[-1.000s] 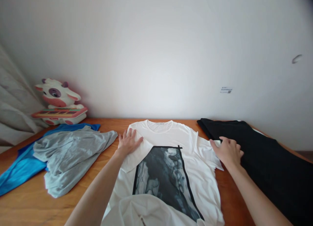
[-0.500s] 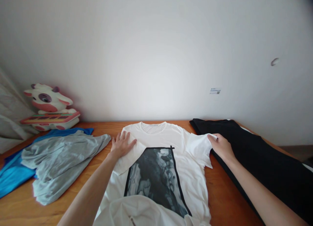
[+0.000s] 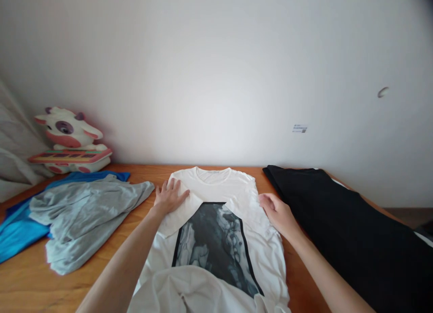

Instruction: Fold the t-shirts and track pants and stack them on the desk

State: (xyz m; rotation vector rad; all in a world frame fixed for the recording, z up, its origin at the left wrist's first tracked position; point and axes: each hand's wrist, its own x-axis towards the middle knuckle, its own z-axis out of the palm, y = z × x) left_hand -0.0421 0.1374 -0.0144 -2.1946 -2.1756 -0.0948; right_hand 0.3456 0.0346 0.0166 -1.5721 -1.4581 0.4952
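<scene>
A white T-shirt (image 3: 216,191) with a dark marbled print framed in black lies face up, collar toward the wall. Both its sleeves are folded inward over the chest, and the lower part is bunched up nearest me. My left hand (image 3: 169,196) lies with spread fingers on the folded sleeve at the left shoulder. At the shirt's right edge, my right hand (image 3: 274,209) has its fingers curled together beside the folded right sleeve; whether cloth is pinched between them cannot be made out.
Grey clothing (image 3: 84,209) lies over blue clothing (image 3: 23,227) on the left of the wooden table (image 3: 88,290). A cow-shaped toy keyboard (image 3: 72,144) stands behind them. Black clothing (image 3: 338,218) covers the right side. A wall (image 3: 209,78) rises at the back.
The right sleeve, earlier held out to the side by my right hand, now lies folded inward over the print's corner. My right hand has moved left to the shirt's edge. My left hand stays put.
</scene>
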